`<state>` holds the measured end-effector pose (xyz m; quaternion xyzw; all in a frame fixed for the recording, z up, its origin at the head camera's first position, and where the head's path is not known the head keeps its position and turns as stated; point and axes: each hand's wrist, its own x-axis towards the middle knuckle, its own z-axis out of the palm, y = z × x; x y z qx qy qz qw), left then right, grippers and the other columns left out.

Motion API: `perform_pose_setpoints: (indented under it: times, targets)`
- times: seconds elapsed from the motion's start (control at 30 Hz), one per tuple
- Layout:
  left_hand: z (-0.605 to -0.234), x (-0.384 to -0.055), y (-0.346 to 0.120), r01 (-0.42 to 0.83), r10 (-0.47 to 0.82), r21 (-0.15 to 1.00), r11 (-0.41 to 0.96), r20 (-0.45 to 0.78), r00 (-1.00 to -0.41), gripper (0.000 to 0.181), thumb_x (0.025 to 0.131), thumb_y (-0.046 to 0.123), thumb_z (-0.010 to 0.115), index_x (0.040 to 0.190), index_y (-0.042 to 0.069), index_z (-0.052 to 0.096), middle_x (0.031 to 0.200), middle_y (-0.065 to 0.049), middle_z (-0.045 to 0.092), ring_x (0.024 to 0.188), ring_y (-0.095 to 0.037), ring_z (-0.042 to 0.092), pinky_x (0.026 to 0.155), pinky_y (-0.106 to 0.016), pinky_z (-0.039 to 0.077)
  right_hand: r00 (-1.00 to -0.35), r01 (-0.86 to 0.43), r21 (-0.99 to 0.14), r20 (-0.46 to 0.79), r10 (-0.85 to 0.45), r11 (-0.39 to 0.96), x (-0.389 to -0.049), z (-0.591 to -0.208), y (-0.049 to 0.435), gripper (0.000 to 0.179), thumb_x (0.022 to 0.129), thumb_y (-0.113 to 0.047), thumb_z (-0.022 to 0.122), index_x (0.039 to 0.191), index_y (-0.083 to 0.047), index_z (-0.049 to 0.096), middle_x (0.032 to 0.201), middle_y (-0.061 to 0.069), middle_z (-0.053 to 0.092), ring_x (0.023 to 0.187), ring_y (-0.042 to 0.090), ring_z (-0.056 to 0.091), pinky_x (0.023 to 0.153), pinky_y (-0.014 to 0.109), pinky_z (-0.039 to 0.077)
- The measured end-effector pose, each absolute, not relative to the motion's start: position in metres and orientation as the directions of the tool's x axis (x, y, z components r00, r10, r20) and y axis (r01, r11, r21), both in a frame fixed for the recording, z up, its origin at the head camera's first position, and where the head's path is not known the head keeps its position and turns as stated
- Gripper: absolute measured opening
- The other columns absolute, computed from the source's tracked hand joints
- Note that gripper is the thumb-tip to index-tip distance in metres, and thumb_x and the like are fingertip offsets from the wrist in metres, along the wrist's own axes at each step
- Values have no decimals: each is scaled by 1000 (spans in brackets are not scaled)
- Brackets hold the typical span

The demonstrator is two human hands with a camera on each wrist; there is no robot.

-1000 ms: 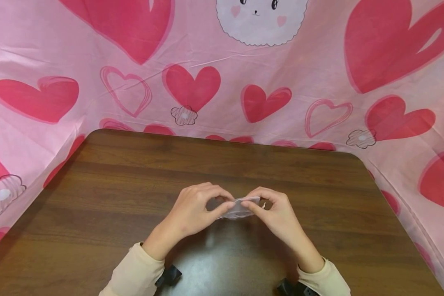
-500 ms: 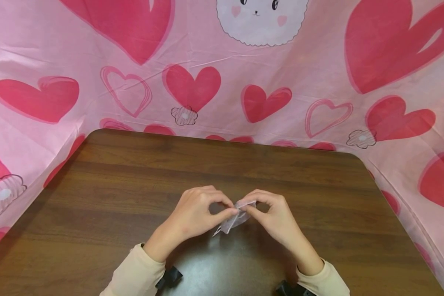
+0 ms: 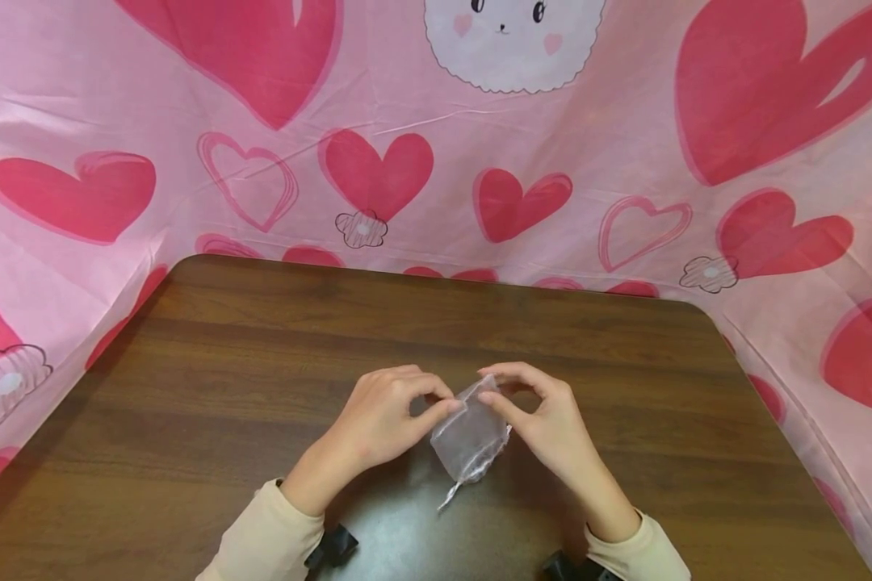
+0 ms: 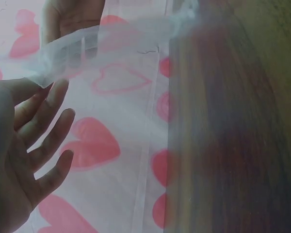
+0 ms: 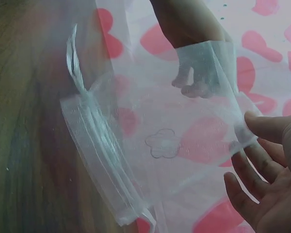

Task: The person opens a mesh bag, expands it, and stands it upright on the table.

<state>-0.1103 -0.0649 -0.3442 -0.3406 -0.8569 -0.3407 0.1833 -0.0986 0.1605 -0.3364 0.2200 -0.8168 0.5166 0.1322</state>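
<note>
A sheer white organza drawstring pouch (image 3: 472,440) hangs between my two hands, above the tabletop. My left hand (image 3: 388,411) pinches one corner between thumb and forefinger, its other fingers loosely spread in the left wrist view. With thumb and forefinger, my right hand (image 3: 552,420) pinches another corner on the same edge. The gathered end, with its ribbon cord (image 5: 73,58), droops toward my body. Through the see-through mesh (image 5: 155,131) the backdrop shows in the right wrist view, and so do fingers of my left hand.
Under both hands lies a dark brown wooden table (image 3: 276,339) with rounded far corners. A pink cloth with hearts (image 3: 378,169) surrounds its back and sides. Black wrist devices (image 3: 333,545) sit by the cream sleeves (image 3: 262,537).
The pouch has been turned and spread out between the hands. Its gathered end and cord, earlier bunched or at the left, now hang down toward the body. The right fingers have shifted their pinch.
</note>
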Motion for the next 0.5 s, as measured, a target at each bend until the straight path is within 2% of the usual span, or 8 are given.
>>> perform_pose_setpoints:
  times: [0.23, 0.37, 0.5]
  targets:
    - [-342, -110, -66, 631, 372, 490, 601, 527, -764, 5, 90, 30, 74, 90, 26, 75, 82, 14, 69, 74, -6, 63, 63, -31, 48, -853, -519, -787, 499, -151, 333, -100, -331, 166, 28, 80, 5, 78, 105, -8, 73, 90, 3, 72, 82, 12, 64, 77, 25, 49]
    - [-341, -110, -66, 598, 323, 515, 614, 528, -785, 7, 92, 31, 72, 91, 26, 76, 84, 14, 69, 72, -3, 60, 61, -29, 46, -876, -477, -814, 468, -114, 331, -99, -329, 166, 23, 81, 2, 78, 101, -9, 75, 90, 1, 72, 82, 12, 64, 77, 24, 49]
    - [-341, -110, -65, 604, 307, 534, 592, 544, -781, 6, 92, 29, 72, 92, 24, 75, 84, 13, 69, 74, -4, 61, 63, -29, 47, -906, -424, -838, 397, -148, 345, -98, -333, 163, 17, 84, -6, 78, 100, -12, 76, 91, -3, 73, 83, 13, 65, 78, 26, 50]
